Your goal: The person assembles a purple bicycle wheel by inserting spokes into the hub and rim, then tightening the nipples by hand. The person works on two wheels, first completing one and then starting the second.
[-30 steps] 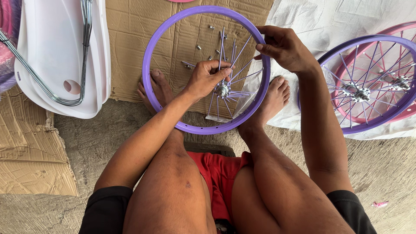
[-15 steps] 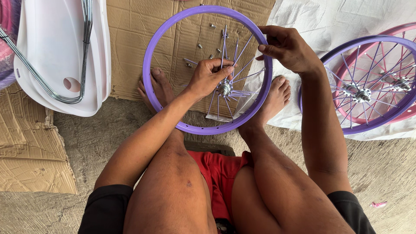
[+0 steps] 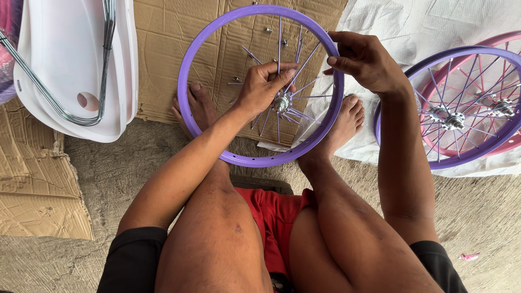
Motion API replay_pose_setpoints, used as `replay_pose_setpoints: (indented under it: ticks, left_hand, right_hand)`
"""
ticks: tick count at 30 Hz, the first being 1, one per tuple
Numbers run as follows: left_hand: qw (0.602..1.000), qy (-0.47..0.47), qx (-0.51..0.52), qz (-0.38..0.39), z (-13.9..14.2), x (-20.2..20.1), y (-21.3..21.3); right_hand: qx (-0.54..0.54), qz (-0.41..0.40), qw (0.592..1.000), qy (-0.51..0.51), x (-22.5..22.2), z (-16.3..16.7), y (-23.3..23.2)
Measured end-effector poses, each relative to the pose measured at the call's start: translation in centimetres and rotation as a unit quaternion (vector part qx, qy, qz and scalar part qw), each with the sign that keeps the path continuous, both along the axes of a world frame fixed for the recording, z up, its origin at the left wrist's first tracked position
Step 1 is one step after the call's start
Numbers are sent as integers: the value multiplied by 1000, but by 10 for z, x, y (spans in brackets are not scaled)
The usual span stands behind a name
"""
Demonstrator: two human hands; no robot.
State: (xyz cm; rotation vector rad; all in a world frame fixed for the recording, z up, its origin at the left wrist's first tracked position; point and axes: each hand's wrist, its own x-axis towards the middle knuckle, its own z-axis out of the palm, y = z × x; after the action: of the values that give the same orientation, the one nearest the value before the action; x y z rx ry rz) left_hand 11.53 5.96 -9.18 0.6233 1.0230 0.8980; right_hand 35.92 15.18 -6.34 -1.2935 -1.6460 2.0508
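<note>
A purple wheel rim (image 3: 187, 65) lies flat on cardboard between my two bare feet. A metal hub (image 3: 281, 102) sits inside it, with several purple spokes fanning out toward the right side. My left hand (image 3: 266, 84) is curled around spokes just above the hub. My right hand (image 3: 362, 57) pinches the outer end of a spoke at the rim's upper right edge. Loose small metal nipples (image 3: 237, 80) lie on the cardboard inside the rim.
A finished purple wheel (image 3: 412, 141) rests on a pink wheel (image 3: 502, 40) at the right, on white cloth (image 3: 423, 21). A white moulded plastic part (image 3: 59, 65) with a chrome wire frame (image 3: 103, 65) lies at upper left. Cardboard sheets (image 3: 38, 184) cover the rough ground.
My left hand has shifted slightly on the spokes near the hub. My right hand has stayed at the rim's upper right, adjusting its pinch on the spoke end.
</note>
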Motion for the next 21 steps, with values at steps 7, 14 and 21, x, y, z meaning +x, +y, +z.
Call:
replay_pose_setpoints:
  ticks: [7, 14, 21]
  left_hand:
    - [1000, 16, 19, 4, 0, -2, -1]
    - [1000, 2, 16, 5, -5, -2, -3]
    - [1000, 2, -4, -10, -7, -7, -8]
  right_hand:
    - [-12, -8, 1000, -6, 0, 0, 0]
    - [-24, -11, 1000, 4, 0, -3, 2]
    - [-37, -44, 998, 2, 3, -10, -4]
